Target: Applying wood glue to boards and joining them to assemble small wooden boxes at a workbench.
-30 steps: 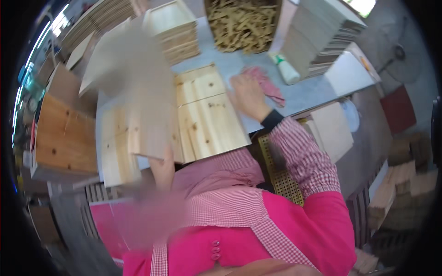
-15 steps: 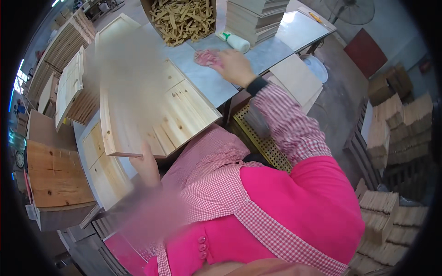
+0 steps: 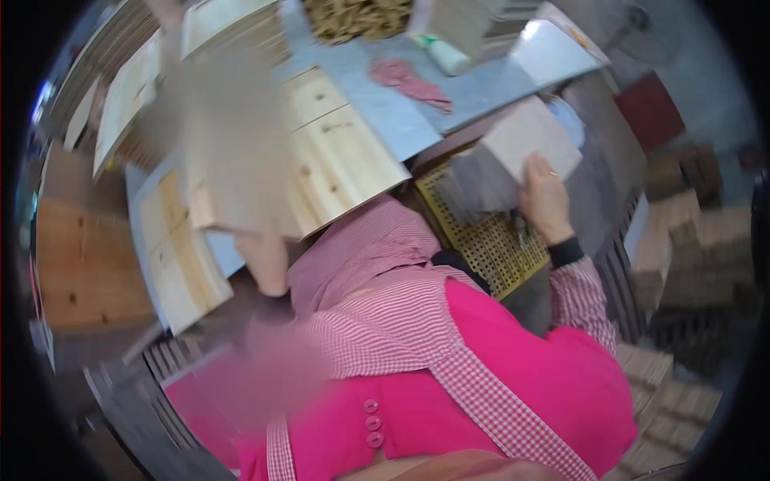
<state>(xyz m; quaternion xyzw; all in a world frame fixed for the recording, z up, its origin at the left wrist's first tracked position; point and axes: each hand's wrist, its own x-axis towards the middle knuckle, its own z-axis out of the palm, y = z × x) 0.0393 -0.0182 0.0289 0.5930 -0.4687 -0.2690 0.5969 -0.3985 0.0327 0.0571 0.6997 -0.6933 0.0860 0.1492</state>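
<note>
A pale knotty wooden panel (image 3: 341,172) lies on the blue-grey table, its middle smeared by a blurred patch. My left hand (image 3: 265,258) is closed on the near edge of this panel; its fingers are partly hidden beneath. Off to the right, my right hand (image 3: 547,196) grips the near side of a thin, pale, square-cornered board (image 3: 533,140), its fingers on the upper face. That board is beside the table edge, above a yellow perforated crate (image 3: 505,252). A crumpled pink cloth (image 3: 409,80) rests on the table, apart from both hands.
Beyond the cloth stand a white bottle (image 3: 443,56), a stack of boards (image 3: 485,28) and a box of tan strips (image 3: 353,20). More wooden panels (image 3: 180,264) and a brown wooden box (image 3: 92,268) are at left. Stacked wood pieces (image 3: 698,240) stand at right.
My right hand has let go of the pink cloth, moved right and nearer, and taken hold of the pale board. My left hand stays at the wooden panel. The whole view has shifted slightly.
</note>
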